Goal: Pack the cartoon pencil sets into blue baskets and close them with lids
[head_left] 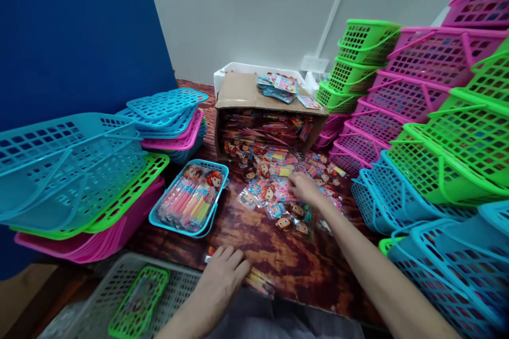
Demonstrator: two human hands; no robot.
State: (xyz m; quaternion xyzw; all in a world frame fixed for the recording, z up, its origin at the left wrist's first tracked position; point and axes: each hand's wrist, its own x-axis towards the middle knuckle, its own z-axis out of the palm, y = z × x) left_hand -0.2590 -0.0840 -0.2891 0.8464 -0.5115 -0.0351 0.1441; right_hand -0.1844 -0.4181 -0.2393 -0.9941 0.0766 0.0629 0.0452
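Note:
My left hand (223, 271) lies flat, fingers stretched, on a clear packet of coloured pens (260, 279) at the near edge of the wooden table (278, 254). My right hand (304, 188) reaches forward into a heap of cartoon-topped pen packets (278, 180) spilling from a tipped cardboard box (246, 92); its fingers curl down onto the packets, and what they grip is unclear. A small blue basket (158, 211) to the left holds several such packets.
Stacks of blue, green and pink baskets (71, 180) stand at the left, and taller stacks (437, 132) at the right. A grey basket (178, 286) with a small green basket (139, 302) inside sits near my left arm. Card packets (278, 87) lie on top of the box.

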